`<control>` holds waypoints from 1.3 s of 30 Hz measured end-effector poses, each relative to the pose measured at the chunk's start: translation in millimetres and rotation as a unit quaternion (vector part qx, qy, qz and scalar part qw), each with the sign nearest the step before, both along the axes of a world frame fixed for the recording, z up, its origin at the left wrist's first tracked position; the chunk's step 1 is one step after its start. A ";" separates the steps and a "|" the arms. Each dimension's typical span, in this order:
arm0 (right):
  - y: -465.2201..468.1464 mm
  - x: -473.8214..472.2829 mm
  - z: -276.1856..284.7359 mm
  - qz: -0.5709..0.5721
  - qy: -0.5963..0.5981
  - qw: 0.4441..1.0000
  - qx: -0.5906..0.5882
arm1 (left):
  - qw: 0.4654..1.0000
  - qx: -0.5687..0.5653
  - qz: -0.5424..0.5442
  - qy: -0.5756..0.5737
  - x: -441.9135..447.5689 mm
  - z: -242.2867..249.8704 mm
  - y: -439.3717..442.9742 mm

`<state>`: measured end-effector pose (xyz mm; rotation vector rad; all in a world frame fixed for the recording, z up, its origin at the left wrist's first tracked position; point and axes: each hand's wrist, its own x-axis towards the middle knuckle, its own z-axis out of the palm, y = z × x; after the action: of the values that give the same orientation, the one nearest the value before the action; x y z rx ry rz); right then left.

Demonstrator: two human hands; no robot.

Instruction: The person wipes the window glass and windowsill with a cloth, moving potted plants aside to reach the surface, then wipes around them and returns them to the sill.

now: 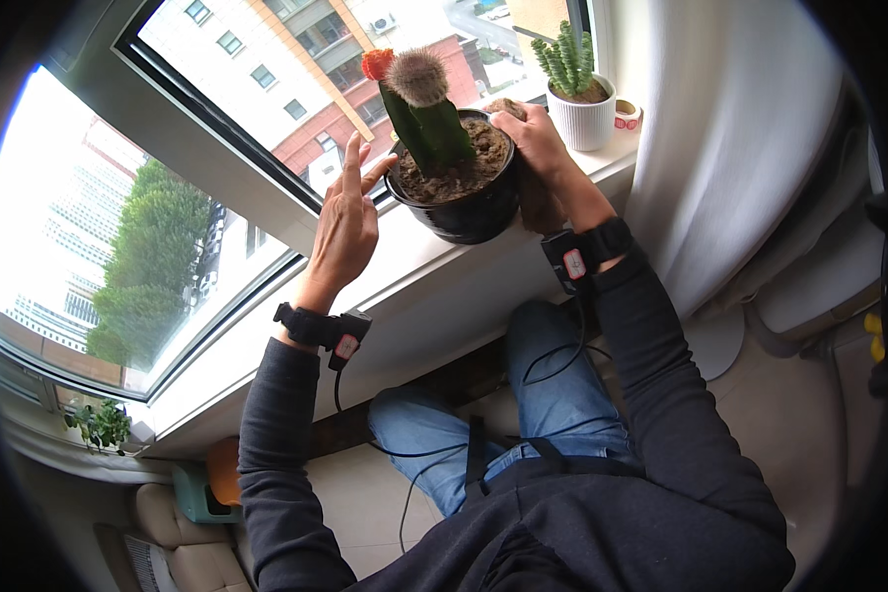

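Observation:
A black glossy plant pot (465, 222) filled with brown soil (455, 185) stands at the windowsill. In it grows a grafted cactus (431, 133) with a green stem, a round spiny head and a small red-orange head. My left hand (346, 222) is at the pot's left side, fingers apart and fingertips by the rim; whether they touch it is hard to tell. At the right rim my right hand (544, 148) grips what looks like a brown cloth (540, 203), which bunches above the fingers and hangs below them beside the pot.
A white ribbed pot (583, 122) with a green succulent (568, 63) and a roll of tape (627, 115) stand on the sill (422, 251) at right. A white curtain (710, 133) hangs beyond. Cables (562, 362) run from both wrist devices. Another potted plant (102, 425) sits far left.

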<state>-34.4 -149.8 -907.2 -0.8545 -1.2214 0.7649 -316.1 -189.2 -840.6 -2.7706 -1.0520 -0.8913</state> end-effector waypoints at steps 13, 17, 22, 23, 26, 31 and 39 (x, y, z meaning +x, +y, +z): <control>-1.3 5.8 1.5 0.042 0.006 0.998 -0.038 | 0.967 -0.103 -0.052 -0.226 1.9 -30.1 -45.9; -3.4 2.4 2.4 0.044 0.054 0.997 -0.035 | 0.923 -0.168 -0.070 -0.339 8.8 -21.4 -16.2; -5.9 1.1 6.1 0.043 0.052 0.997 -0.040 | 0.978 -0.103 -0.043 -0.175 16.4 -18.0 3.4; -6.3 1.4 6.0 0.040 0.056 0.996 -0.048 | 0.983 -0.066 -0.051 -0.163 16.9 -20.6 -4.5; -5.8 2.5 3.3 0.041 0.047 0.998 -0.033 | 0.970 -0.082 -0.010 -0.230 18.5 -25.9 -40.7; -4.0 0.9 3.4 0.017 0.032 0.999 -0.041 | 0.923 -0.039 0.000 -0.382 36.9 -13.9 -82.8; -139.8 3.8 15.0 -0.156 0.022 0.983 0.092 | 0.973 -0.118 -0.053 -0.191 36.7 -40.7 -144.7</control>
<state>-30.6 -289.6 -892.2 -0.8462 -1.0684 0.4100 -279.5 -333.9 -881.3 -2.9404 -1.1317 -1.4487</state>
